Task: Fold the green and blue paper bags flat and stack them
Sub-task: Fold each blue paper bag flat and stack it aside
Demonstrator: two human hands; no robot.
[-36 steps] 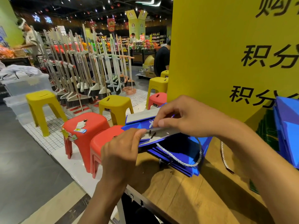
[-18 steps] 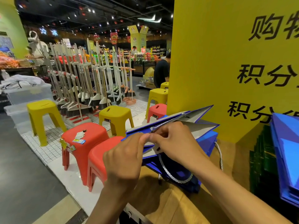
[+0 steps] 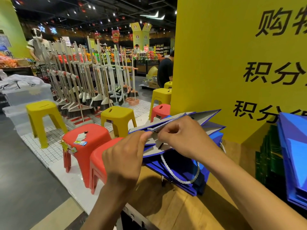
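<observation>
Under the big yellow sign [image 3: 224,63], on the wooden table [image 3: 174,205], a blue paper bag [image 3: 212,127] sits half collapsed over other blue bags [image 3: 191,188]. My left hand [image 3: 124,161] pinches its open rim, thumb on top. My right hand [image 3: 184,138] curls its fingers onto the rim beside it, above the rope handle [image 3: 182,180].

A shop: racked brooms [image 3: 93,90], stools [image 3: 116,118], goods shelves [image 3: 149,53].

A shop with a dark ceiling [image 3: 49,7] dotted with spotlights [image 3: 108,19]. Brooms [image 3: 79,83] stand in a row on white tiled floor [image 3: 49,151], with yellow stools [image 3: 117,113] and red stools [image 3: 89,135] near. A yellow sign [image 3: 216,63] stands on a wooden table [image 3: 174,209]
</observation>
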